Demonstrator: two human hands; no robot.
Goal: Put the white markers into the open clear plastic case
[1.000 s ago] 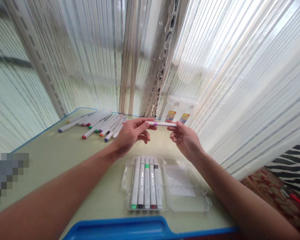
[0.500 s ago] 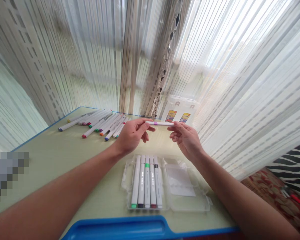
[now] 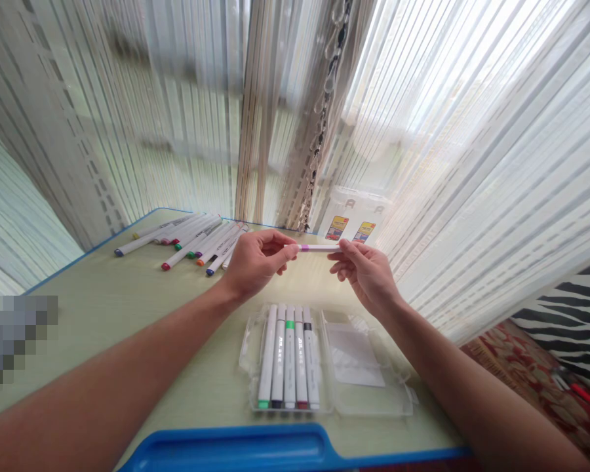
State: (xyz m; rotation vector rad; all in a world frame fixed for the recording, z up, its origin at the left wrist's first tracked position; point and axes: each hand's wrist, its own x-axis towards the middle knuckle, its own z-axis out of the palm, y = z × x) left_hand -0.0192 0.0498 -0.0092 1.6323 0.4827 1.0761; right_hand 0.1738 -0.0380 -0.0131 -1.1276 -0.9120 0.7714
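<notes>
A white marker (image 3: 322,248) with a purple band is held level above the table, pinched at both ends. My left hand (image 3: 263,257) grips its left end between thumb and fingers, covering the tip. At the other end, the thumb and forefinger of my right hand (image 3: 366,267) are closed on the barrel. Below the hands lies an open clear plastic case (image 3: 327,403). Several white markers (image 3: 289,360) lie side by side in its left half, with green, black and dark red ends. A pale sheet (image 3: 356,357) shows in the right half.
Loose markers (image 3: 191,239) with coloured ends lie in a pile at the table's back left. A clear case with yellow labels (image 3: 337,227) stands at the back by the string curtain (image 3: 285,131). A blue tray edge (image 3: 231,449) borders the front of the green table (image 3: 142,334).
My left hand has slid its grip along the marker toward the purple band and shifted slightly lower. The marker's left end has dipped a little. The right hand has hardly moved.
</notes>
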